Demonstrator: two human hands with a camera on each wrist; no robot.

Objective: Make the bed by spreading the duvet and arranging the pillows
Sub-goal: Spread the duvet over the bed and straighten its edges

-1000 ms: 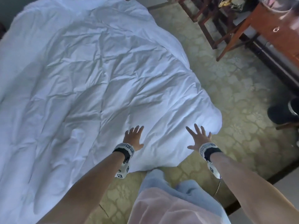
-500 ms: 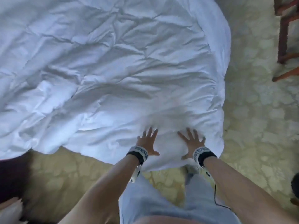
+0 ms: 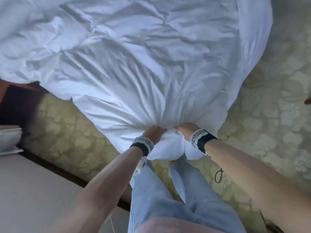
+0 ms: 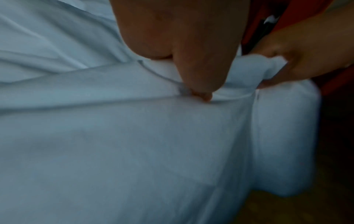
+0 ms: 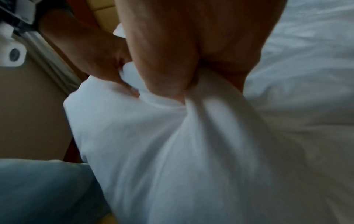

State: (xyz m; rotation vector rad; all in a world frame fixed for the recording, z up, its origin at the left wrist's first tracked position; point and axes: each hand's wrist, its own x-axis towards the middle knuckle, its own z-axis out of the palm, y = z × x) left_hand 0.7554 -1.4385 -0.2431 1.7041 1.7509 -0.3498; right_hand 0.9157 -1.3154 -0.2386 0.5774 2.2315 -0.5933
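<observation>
Patterned carpet lies under the rumpled duvet.

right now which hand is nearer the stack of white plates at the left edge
Left. The left hand grips the duvet on the plates' side; the right hand grips just beyond it.

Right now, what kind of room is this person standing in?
Most likely a bedroom, maybe in a hotel. A big white duvet is spread out in front of the person, whose left hand and right hand grip its edge. A patterned carpet covers the floor.
</observation>
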